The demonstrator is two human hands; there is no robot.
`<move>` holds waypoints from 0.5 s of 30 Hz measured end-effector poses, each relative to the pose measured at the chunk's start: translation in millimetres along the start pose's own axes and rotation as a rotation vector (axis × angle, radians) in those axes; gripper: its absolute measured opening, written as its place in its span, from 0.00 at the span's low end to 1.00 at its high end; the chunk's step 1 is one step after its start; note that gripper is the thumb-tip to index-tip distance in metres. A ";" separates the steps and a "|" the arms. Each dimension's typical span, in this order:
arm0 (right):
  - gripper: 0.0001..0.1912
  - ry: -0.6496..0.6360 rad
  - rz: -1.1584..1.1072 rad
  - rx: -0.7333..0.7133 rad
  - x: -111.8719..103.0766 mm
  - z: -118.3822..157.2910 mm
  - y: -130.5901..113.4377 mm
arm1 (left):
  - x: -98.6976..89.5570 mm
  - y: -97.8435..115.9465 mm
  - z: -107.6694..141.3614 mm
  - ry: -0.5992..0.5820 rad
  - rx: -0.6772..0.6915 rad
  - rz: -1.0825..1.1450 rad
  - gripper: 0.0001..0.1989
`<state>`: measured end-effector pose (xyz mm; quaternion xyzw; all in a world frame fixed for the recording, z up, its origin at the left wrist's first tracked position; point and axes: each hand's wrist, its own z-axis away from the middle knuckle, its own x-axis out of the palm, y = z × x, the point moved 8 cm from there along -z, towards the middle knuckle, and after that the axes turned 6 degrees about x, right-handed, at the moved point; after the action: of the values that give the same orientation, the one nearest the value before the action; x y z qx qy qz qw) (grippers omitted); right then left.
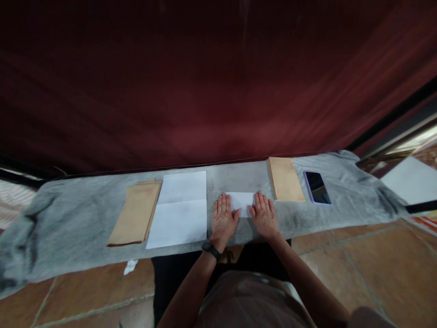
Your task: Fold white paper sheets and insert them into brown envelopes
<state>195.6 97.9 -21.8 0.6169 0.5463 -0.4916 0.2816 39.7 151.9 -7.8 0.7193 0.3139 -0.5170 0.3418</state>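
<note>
The left hand [223, 220] and right hand [264, 216] both lie palm down, spread flat with the fingers straight and close together, gripping nothing. Their thumbs turn in toward each other. Between and partly under them is a small white paper [241, 199], midway between the near and far edges of the bench [235, 175]; it looks folded, though the layers cannot be made out. Both wrists come in over the near edge, the left one wearing a dark watch [210, 248].

Pressing flat seems the step in hand. Done well, it calls for even weight from both palms, corners lined up first, and a firm slide outward along the crease. The soft cloth beneath probably gives a little, so a slow second pass would sharpen the fold.

Left of the left hand lies a large white sheet [180, 209], smooth and matt, a crease running across it, its lower end close to the near edge. Beside it toward the left end sits a slanted stack of brown paper [136, 212], stiff and rectangular. To the right, a second brown stack [287, 180] lies by the far edge, and beyond it a glossy dark phone [318, 187] in a pale purple case. The grey covering is plush, rumpled at both ends.
</note>
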 end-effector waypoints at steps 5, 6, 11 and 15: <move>0.32 -0.011 0.008 0.010 2.2 0.2 0.2 | -1.4 -0.8 2.3 0.012 -0.002 -0.009 0.35; 0.32 -0.014 0.015 0.009 2.7 0.1 0.2 | -1.3 -1.0 2.4 0.011 0.000 -0.007 0.35; 0.32 -0.041 0.039 0.019 5.3 -0.8 2.1 | -0.2 2.7 -3.2 0.017 -0.008 0.024 0.31; 0.32 -0.053 0.048 0.018 5.9 -1.3 2.6 | 3.2 20.1 -13.7 -0.006 0.064 0.078 0.30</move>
<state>198.0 100.7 -27.2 0.6192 0.5193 -0.5055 0.3023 64.0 152.0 -4.3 0.7400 0.2679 -0.5153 0.3394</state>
